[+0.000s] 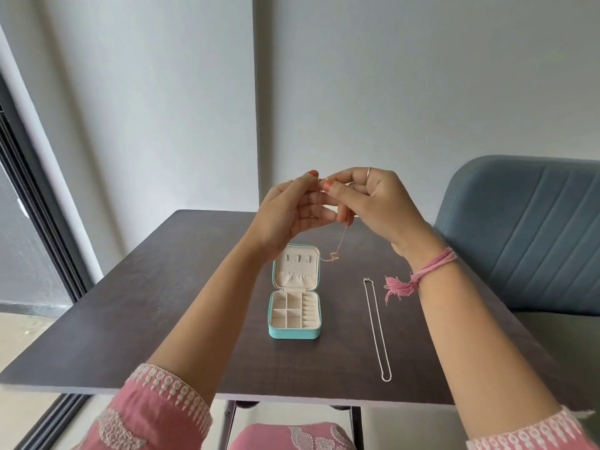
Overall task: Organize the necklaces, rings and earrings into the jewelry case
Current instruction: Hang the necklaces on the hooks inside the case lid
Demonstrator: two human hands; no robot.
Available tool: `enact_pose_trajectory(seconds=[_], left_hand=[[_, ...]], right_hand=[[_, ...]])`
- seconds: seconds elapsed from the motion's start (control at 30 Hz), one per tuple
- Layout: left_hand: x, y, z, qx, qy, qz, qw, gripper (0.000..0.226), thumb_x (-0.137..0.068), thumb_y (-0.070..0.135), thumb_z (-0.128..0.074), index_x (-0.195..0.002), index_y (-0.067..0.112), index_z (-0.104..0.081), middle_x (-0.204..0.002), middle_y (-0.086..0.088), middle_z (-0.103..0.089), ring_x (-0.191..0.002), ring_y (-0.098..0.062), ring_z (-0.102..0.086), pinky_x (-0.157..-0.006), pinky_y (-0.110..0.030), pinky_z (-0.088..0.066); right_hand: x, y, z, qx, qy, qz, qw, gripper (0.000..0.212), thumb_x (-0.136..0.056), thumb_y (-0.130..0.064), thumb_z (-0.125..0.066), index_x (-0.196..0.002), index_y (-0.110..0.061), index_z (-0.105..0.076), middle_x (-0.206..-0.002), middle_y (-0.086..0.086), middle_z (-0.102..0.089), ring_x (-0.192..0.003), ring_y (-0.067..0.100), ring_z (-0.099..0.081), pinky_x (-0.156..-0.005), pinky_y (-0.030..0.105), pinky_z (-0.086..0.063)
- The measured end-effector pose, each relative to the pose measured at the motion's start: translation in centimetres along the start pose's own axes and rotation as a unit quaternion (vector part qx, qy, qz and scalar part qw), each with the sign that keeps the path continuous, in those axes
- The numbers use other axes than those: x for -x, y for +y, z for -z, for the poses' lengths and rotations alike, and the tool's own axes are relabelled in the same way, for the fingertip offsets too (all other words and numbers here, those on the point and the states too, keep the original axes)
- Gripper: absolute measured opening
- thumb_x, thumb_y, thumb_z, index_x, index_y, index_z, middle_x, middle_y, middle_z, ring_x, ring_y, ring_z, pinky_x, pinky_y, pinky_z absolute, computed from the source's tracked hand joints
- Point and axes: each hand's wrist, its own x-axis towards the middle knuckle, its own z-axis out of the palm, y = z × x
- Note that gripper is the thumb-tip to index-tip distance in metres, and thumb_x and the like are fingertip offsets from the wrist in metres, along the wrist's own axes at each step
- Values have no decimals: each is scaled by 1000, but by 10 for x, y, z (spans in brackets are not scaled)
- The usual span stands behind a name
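Soft, even daylight fills the scene, brighter toward the left side. The desk [181, 287] shows faint, diffuse shadows and no glare. Wide-angle distortion bends lines near the frame's edges; detail is slightly soft throughout.

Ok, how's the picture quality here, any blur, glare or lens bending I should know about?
Head view: soft, even light, no hard glare on the dark table. Wide-angle bending curves the window frame at left. The jewelry case and silver necklace look sharp. The thin gold chain held up between left hand and right hand is faint and hard to trace.
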Motion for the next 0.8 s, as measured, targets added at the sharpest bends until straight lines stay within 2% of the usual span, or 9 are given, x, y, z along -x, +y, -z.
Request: enact_pose_trajectory(seconds=[0.13,0.3,0.4,0.57,0.8], left_hand=[[2,-1,1,-10,-18,9,1000,34,-102,30,-39,-98,7,-65,-80,-10,-71,-60,-17,-60,-79,-36,-55],[4,-2,0,3,-15,26,1000,37,-101,27,-41,-89,4,-67,-69,-7,-69,-52,-15,-59,-70,-30,-57],[4,-3,-1,39,-18,32,999,35,-100,27,-42,-89,7,-68,-69,-5,-69,-52,-13,-60,-68,-28,-57],[1,0,3,105,-20,41,993,31,-98,28,-44,-97,9,-69,-79,-3,-72,-63,-12,-67,-72,-25,-57],[0,4,8,180,-13,38,983,27,-98,20,-43,-108,7,-65,-98,-5,-74,-81,-12,-71,-77,-25,-57]], right_hand=[[-2,3,-1,4,23,-10,1000,10,-92,-22,-63,-92,-15,-71,-44,-6,-55,-55,11,-56,-55,19,-48],[-3,12,-1,-39,65,-41,996,17,-89,-25,-66,-95,-11,-72,-48,-5,-56,-50,8,-50,-54,18,-44],[-2,16,-1,-62,65,-56,994,13,-90,-23,-64,-93,-14,-73,-55,-5,-60,-50,6,-49,-55,17,-43],[6,30,-7,-109,36,-87,990,10,-92,-19,-62,-86,-19,-70,-52,-10,-53,-52,3,-49,-59,15,-44],[29,53,-23,-130,4,-91,987,10,-90,-20,-63,-95,-16,-71,-61,-8,-63,-64,4,-58,-78,21,-50]])
